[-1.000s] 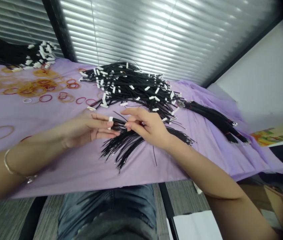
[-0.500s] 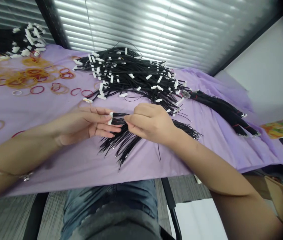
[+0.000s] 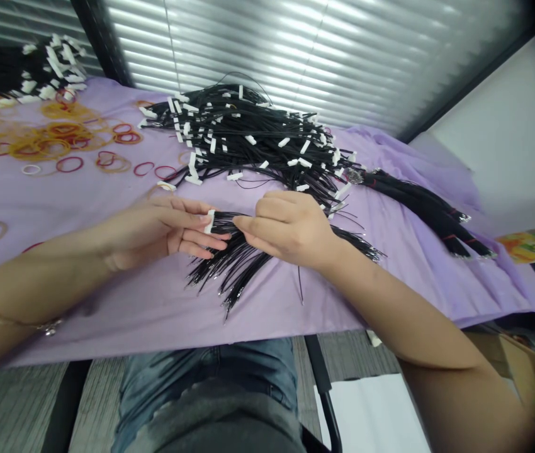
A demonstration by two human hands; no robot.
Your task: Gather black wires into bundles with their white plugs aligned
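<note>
My left hand (image 3: 180,228) pinches a white connector (image 3: 209,221) between thumb and fingers, its lower fingers stretched beneath. Several thin black wires (image 3: 224,220) run from that connector toward my right hand (image 3: 286,228). The right hand is closed, its thumb and forefinger pinched on the wires a little to the right of the connector. Below both hands, more loose black wires (image 3: 243,274) with small metal tips fan out over the purple cloth. My right palm and curled fingers hide part of the wires.
Behind my hands lies a large heap of black cables (image 3: 248,135) with white connectors. Coloured rubber bands (image 3: 55,141) are scattered at the left, near another cable pile (image 3: 55,66). Tied black wire bundles (image 3: 413,204) lie right on the purple cloth (image 3: 121,327). Window blinds rise behind.
Both hands keep nearly the same place and grip. The connector tilts slightly, and the whole view has shifted a little.
</note>
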